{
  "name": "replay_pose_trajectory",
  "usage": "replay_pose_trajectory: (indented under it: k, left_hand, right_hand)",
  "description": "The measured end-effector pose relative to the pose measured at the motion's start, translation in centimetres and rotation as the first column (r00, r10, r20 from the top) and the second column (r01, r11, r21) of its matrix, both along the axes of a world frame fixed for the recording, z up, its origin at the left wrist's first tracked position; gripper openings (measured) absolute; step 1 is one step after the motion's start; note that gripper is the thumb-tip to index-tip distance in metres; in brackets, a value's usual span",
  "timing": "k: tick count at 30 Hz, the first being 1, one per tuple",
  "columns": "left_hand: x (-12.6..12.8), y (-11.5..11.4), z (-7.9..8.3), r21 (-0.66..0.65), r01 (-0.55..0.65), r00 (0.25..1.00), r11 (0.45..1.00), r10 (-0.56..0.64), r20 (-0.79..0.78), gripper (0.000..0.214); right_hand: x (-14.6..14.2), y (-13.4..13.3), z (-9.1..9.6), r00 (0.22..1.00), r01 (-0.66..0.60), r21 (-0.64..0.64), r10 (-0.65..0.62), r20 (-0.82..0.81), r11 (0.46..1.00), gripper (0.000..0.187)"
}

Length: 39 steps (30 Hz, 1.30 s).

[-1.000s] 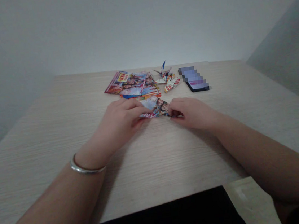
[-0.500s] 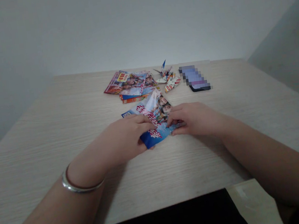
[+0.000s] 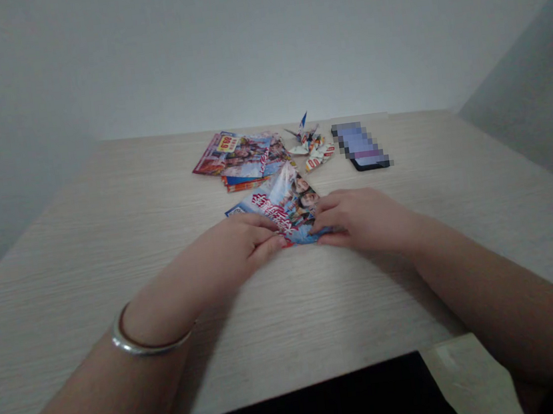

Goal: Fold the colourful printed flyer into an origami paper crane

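Sheet [image 3: 287, 204] on table [image 3: 109, 241], extending toward 12 o'clock from both hands. Left hand [image 3: 234, 249] pinches its near edge at 7 o'clock. Right hand [image 3: 358, 218] grips the 4 o'clock corner. Both hands are equally near.

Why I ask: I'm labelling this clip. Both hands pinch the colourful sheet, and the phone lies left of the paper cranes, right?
No. The head view shows the phone lying right of the paper cranes, not left. The left hand and right hand do pinch the colourful sheet.
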<state>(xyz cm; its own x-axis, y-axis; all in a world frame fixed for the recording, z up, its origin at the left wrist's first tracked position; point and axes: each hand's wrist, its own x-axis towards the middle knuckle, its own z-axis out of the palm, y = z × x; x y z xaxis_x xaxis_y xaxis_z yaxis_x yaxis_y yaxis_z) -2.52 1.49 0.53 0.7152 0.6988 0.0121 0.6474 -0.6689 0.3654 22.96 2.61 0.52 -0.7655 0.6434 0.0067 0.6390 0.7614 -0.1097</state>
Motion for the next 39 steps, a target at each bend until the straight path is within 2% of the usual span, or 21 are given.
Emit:
replay_pose_trajectory:
  k: [5, 8, 11, 13, 17, 22, 25, 29, 36, 39]
  left_hand:
    - [-0.5, 0.4, -0.7, 0.084, -0.130, 0.991, 0.988, 0.133, -0.025, 0.035]
    - [-0.5, 0.3, -0.9, 0.153, -0.224, 0.969, 0.962, 0.237, -0.068, 0.030]
    - [-0.5, 0.2, -0.9, 0.217, -0.261, 0.953, 0.941, 0.287, -0.097, 0.030]
    - [-0.3, 0.1, -1.0, 0.252, -0.263, 0.951, 0.931, 0.294, -0.096, 0.029]
    - [-0.1, -0.1, -1.3, 0.324, -0.290, 0.939, 0.901, 0.333, -0.086, 0.028]
    - [0.4, -0.6, -1.1, 0.341, -0.375, 0.914, 0.862, 0.405, -0.020, 0.018]
    - [0.7, -0.7, -0.6, 0.311, -0.310, 0.946, 0.898, 0.326, 0.002, 0.019]
    - [0.7, -0.7, -0.3, 0.223, -0.159, 0.974, 0.962, 0.190, -0.125, 0.022]
    - [0.6, -1.3, -0.8, 0.212, -0.107, 0.956, 0.971, 0.159, -0.246, 0.030]
    - [0.9, -1.6, -0.8, 0.151, -0.131, 0.945, 0.980, 0.169, -0.278, 0.031]
  right_hand:
    - [-0.7, -0.4, 0.3, 1.000, 0.029, 0.045, -0.029, 0.010, 0.999, 0.022]
    - [-1.1, -0.6, 0.3, 0.996, 0.089, 0.050, -0.088, -0.023, 0.995, 0.017]
    - [-1.3, -0.7, 0.0, 0.986, 0.154, 0.047, -0.150, -0.070, 0.987, 0.018]
    - [-1.3, -0.6, -0.3, 0.989, 0.118, 0.038, -0.114, -0.095, 0.992, 0.020]
    - [-1.5, -0.2, -1.1, 0.982, -0.033, 0.033, 0.039, -0.184, 0.999, 0.024]
    - [-1.7, 0.4, -1.9, 0.974, -0.025, 0.030, 0.031, -0.224, 0.999, 0.029]
    - [-1.6, 0.8, -2.4, 0.965, -0.026, 0.041, 0.036, -0.259, 0.999, 0.030]
    - [-1.4, 1.2, -2.9, 0.958, -0.054, 0.090, 0.077, -0.275, 0.994, 0.029]
    - [-1.6, 0.6, -2.0, 0.992, 0.000, 0.108, 0.014, -0.129, 0.994, 0.024]
    - [-1.9, 0.5, -1.7, 0.993, 0.028, 0.106, -0.015, -0.113, 0.994, 0.020]
